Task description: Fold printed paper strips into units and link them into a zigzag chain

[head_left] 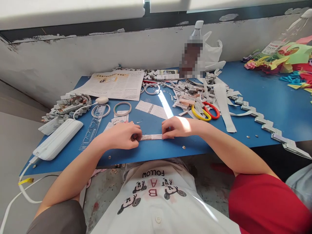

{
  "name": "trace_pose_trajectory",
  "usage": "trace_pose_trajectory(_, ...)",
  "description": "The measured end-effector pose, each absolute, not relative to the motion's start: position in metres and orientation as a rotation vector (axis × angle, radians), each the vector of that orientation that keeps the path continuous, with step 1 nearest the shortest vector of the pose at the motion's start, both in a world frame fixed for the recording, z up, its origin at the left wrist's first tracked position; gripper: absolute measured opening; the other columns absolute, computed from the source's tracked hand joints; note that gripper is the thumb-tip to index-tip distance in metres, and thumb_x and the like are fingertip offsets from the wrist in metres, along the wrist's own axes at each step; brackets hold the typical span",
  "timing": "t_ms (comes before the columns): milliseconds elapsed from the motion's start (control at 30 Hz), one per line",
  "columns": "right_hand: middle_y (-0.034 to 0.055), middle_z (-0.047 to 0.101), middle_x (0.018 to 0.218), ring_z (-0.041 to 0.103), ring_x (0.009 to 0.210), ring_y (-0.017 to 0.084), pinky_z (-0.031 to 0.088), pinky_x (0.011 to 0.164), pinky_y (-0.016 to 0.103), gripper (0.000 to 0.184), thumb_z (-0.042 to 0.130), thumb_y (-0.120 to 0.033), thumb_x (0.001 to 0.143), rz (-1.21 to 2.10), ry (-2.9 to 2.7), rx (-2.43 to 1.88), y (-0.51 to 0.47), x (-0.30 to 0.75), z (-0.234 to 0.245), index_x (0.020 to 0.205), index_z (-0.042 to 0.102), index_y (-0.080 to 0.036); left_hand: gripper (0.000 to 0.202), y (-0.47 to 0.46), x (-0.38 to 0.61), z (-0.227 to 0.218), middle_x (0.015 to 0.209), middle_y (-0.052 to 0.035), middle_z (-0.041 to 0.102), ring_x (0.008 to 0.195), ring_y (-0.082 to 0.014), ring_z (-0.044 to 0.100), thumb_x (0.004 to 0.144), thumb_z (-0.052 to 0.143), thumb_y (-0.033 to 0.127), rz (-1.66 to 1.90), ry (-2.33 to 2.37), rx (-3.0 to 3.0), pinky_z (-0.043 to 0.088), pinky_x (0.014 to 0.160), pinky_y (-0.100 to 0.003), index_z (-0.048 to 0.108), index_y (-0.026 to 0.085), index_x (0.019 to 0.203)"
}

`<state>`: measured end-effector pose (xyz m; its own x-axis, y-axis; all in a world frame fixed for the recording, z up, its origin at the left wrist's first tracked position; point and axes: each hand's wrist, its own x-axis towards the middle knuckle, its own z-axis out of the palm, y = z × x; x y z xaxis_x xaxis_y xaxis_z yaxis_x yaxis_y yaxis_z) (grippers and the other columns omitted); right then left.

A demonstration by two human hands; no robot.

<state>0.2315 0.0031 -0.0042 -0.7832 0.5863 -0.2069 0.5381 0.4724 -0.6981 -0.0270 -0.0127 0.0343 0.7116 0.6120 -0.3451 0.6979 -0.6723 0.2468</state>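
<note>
Pinching a narrow newsprint paper strip (152, 137) at centre frame, my left hand (123, 136) and right hand (177, 127) grip its ends on the blue desk (268, 104); even pressure should keep it flat.

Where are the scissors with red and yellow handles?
In the head view, the red-and-yellow-handled scissors lie on the blue table, just right of the right hand, among cut newspaper scraps.

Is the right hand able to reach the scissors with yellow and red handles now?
Probably yes. The scissors lie close beyond the right hand, handles uncovered on the table, with nothing between. The hand holds a paper strip, though.
</note>
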Motion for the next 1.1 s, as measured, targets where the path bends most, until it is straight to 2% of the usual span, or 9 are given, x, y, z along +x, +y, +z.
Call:
trace_pose_trajectory(133,-0.0005,0.062,0.068,0.054,0.063,0.013,0.04,0.058,0.025,0.02,0.068,-0.037,0.077,1.305,-2.586,-1.102,0.006,0.228,-0.013,0.084,0.065,-0.019,0.041,-0.023,-0.013,0.019,0.077,-0.007,0.064,0.078,-0.0224,0.058,0.093,0.041,0.041,-0.278,1.073,2.732,0.042,0.073,-0.034,0.063,0.017,0.069)
trace_pose_trajectory(233,-0.0021,0.062,0.068,0.053,0.062,0.013,0.039,0.057,0.024,0.026,0.071,-0.035,0.075,1.3,-2.543,-1.175,0.005,0.226,-0.014,0.094,0.062,-0.02,0.04,-0.034,-0.005,-0.003,0.115,-0.0138,0.063,0.104,-0.0243,0.059,0.098,0.032,0.036,-0.038,0.912,2.814,0.043,0.09,-0.036,0.063,0.013,0.11)
trace_pose_trajectory(300,-0.0013,0.063,0.073,0.054,0.064,0.013,0.038,0.057,0.024,0.029,0.073,-0.034,0.073,1.258,-2.525,-1.241,0.003,0.226,-0.014,0.096,0.061,-0.02,0.054,-0.04,-0.003,-0.016,0.144,-0.0167,0.045,0.131,-0.0269,0.044,0.099,0.031,0.045,0.031,0.85,2.818,0.035,0.106,-0.038,0.044,0.011,0.138)
trace_pose_trajectory(367,-0.0001,0.064,0.076,0.055,0.065,0.013,0.038,0.057,0.024,0.031,0.074,-0.035,0.071,1.204,-2.523,-1.313,0.001,0.225,-0.012,0.095,0.061,-0.02,0.072,-0.044,-0.005,-0.024,0.155,-0.0168,0.031,0.143,-0.0287,0.027,0.096,0.03,0.058,-0.036,0.793,2.81,0.023,0.115,-0.04,0.028,0.008,0.148)
trace_pose_trajectory(500,0.0009,0.064,0.077,0.055,0.066,0.014,0.035,0.055,0.024,0.031,0.072,-0.043,0.072,1.086,-2.585,-1.394,0.0,0.225,-0.01,0.091,0.064,-0.02,0.087,-0.047,-0.013,-0.022,0.159,-0.0146,0.015,0.148,-0.0274,0.013,0.09,0.027,0.07,-0.154,0.797,2.771,0.012,0.119,-0.04,0.017,0.01,0.152)
trace_pose_trajectory(733,0.0011,0.065,0.076,0.052,0.063,0.014,0.034,0.052,0.025,0.03,0.068,-0.048,0.074,1.108,-2.668,-1.35,0.002,0.229,-0.003,0.077,0.06,-0.02,0.096,-0.062,-0.032,-0.003,0.159,-0.0162,0.004,0.148,-0.0306,0.008,0.085,0.03,0.075,-0.301,1.006,2.633,0.015,0.119,-0.043,0.013,0.009,0.153)
trace_pose_trajectory(867,0.0015,0.065,0.074,0.057,0.065,0.014,0.04,0.054,0.025,0.026,0.066,-0.042,0.078,1.289,-2.519,-1.226,0.001,0.231,0.003,0.076,0.054,-0.019,0.097,-0.066,-0.037,0.008,0.158,-0.0209,0.011,0.146,-0.034,0.014,0.085,0.034,0.074,-0.38,1.111,2.558,0.022,0.116,-0.046,0.02,0.004,0.151)
trace_pose_trajectory(1000,-0.0011,0.065,0.066,0.061,0.059,0.014,0.048,0.054,0.025,0.025,0.068,-0.036,0.078,1.638,-2.263,-1.118,-0.001,0.228,0.005,0.079,0.05,-0.02,0.065,-0.056,-0.025,0.016,0.155,-0.0163,0.028,0.143,-0.0294,0.029,0.096,0.03,0.053,-0.115,1.192,2.567,0.029,0.113,-0.044,0.035,0.01,0.146)
trace_pose_trajectory(1100,-0.0032,0.065,0.062,0.061,0.055,0.013,0.05,0.053,0.026,0.028,0.073,-0.036,0.075,1.732,-2.165,-1.053,-0.003,0.225,0.004,0.081,0.05,-0.02,0.051,-0.044,-0.008,0.022,0.132,-0.0125,0.06,0.12,-0.0277,0.056,0.095,0.037,0.048,0.003,1.145,2.37,0.044,0.098,-0.04,0.048,0.017,0.135)
